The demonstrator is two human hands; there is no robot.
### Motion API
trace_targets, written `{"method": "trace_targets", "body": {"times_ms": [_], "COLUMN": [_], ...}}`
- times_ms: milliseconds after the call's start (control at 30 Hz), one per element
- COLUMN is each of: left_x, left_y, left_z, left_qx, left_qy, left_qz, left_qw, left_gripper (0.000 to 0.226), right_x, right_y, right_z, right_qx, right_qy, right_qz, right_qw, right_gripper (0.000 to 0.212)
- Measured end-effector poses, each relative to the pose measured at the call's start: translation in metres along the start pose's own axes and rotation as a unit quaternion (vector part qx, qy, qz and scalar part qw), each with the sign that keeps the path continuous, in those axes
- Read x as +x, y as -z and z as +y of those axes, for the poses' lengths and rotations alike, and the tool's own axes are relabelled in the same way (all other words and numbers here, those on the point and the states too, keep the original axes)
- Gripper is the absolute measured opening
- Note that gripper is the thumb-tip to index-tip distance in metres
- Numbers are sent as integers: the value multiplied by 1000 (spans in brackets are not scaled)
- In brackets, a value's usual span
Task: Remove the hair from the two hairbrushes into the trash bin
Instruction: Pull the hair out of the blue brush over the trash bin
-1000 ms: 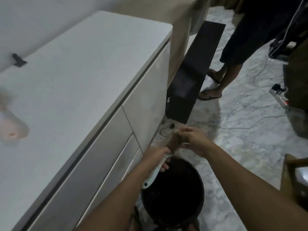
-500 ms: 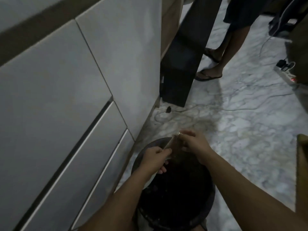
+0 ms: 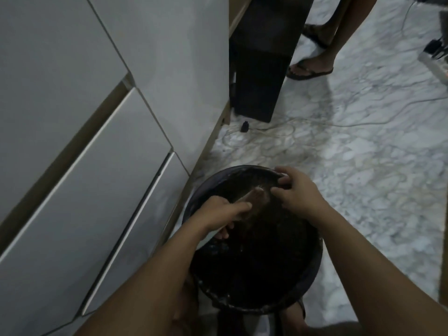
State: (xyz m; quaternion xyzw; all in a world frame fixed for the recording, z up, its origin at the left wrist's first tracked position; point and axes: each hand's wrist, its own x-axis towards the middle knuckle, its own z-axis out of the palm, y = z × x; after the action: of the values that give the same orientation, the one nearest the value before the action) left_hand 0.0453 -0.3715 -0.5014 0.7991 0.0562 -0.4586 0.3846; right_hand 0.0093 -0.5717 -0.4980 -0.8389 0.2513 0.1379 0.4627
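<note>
Gripping the hairbrush by its handle, the left hand held it over the open mouth of the black trash bin, bristles toward the right hand. That right hand hovered at the brush head with fingers curled; whether they pinched any hair could not be told in the dim light. The bin stood on the marble floor, just beside the white drawer cabinet. Farther off, a bystander's sandalled foot rested near a dark panel.

hairbrush tilted, head up, over round black trash bin on floor; bin interior dark.
</note>
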Motion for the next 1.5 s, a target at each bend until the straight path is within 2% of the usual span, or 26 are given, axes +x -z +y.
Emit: {"method": "trace_targets", "body": {"times_ms": [67, 200, 367, 500, 700, 833, 900, 1000, 1067, 1133, 1200, 1400, 1500], "left_x": [-1, 0, 0, -3, -6, -7, -7, -9, -9, -10, -9, -7, -7], "left_y": [4, 11, 22, 27, 41, 47, 47, 47, 48, 49, 50, 58, 58], "left_z": [4, 15, 21, 24, 26, 28, 29, 30, 29, 29, 28, 21, 20], "left_qx": [34, 90, 127, 145, 120, 108, 114, 119, 125, 129, 128, 98, 76], "left_qy": [11, 9, 0, -5, -12, -17, -15, -14, -15, -14, -10, 11, 16], "left_qz": [-6, 7, 18, -1, 8, 18, 19, 15, 13, 10, 9, 55, 59], "left_qw": [999, 996, 992, 989, 993, 994, 993, 993, 992, 991, 992, 994, 995], "left_gripper": [51, 61, 60, 57, 50, 50, 51, 51, 51, 51, 53, 65, 68], "right_x": [2, 2, 4, 2, 7, 7, 3, -2, -3, -3, -4, 1, 2], "right_y": [3, -1, -3, 0, 16, 20, 16, 6, 2, 0, 2, 24, 23], "right_z": [-7, -21, -32, -34, -32, -36, -40, -42, -43, -46, -51, -52, -47], "right_qx": [-48, -113, -210, -204, -161, -148, -122, -137, -180, -197, -170, -123, -150], "right_qy": [48, 114, 156, 139, 103, 112, 131, 176, 194, 207, 187, 123, 119], "right_qz": [-23, -84, -119, -73, 17, 40, -3, -102, -118, -86, -35, 86, 68], "right_qw": [997, 983, 958, 966, 981, 982, 984, 969, 957, 954, 967, 981, 979], "right_gripper": [60, 61, 47, 21, 15, 13, 22, 58, 55, 36, 25, 20, 18]}}
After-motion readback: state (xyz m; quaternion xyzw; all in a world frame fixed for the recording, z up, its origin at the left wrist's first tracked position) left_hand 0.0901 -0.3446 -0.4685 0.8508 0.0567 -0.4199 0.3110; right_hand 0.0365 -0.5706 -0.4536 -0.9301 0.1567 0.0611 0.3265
